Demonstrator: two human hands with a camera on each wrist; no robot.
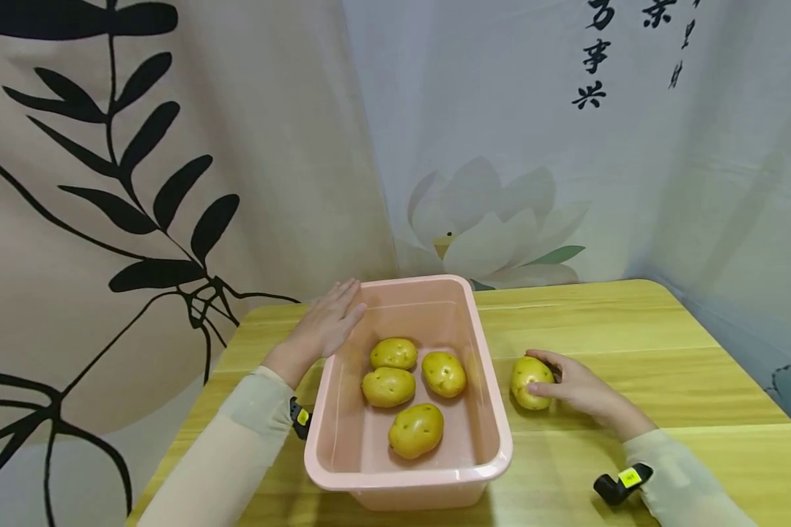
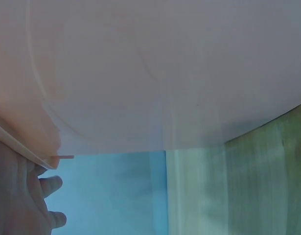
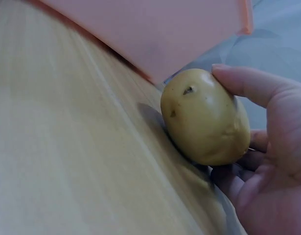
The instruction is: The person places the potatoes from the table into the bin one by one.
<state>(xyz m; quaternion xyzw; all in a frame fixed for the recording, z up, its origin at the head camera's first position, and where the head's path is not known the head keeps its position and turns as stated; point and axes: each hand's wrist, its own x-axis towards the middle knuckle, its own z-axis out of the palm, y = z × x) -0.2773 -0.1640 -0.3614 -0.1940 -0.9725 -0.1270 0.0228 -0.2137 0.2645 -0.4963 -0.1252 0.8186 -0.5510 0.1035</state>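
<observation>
A pink plastic tub (image 1: 411, 479) with several yellow potatoes (image 1: 417, 431) lying on its bottom stands on the table. My left hand (image 1: 324, 320) rests on the tub's left rim near the far corner, its fingers straight. In the left wrist view, the tub's outer wall (image 2: 126, 78) fills most of the picture, and part of the hand (image 2: 20, 196) shows at the rim. To the right of the tub, my right hand (image 1: 576, 384) grips another potato (image 3: 204, 117) between thumb and fingers. Whether that potato touches the table I cannot tell.
The wooden table (image 1: 639, 329) extends right of the tub. Behind it hangs a pale curtain (image 1: 290, 146) printed with dark leaves, a lotus and characters. A black band with a yellow label (image 1: 629, 478) sits at the right wrist, and a similar one (image 1: 301, 418) at the left.
</observation>
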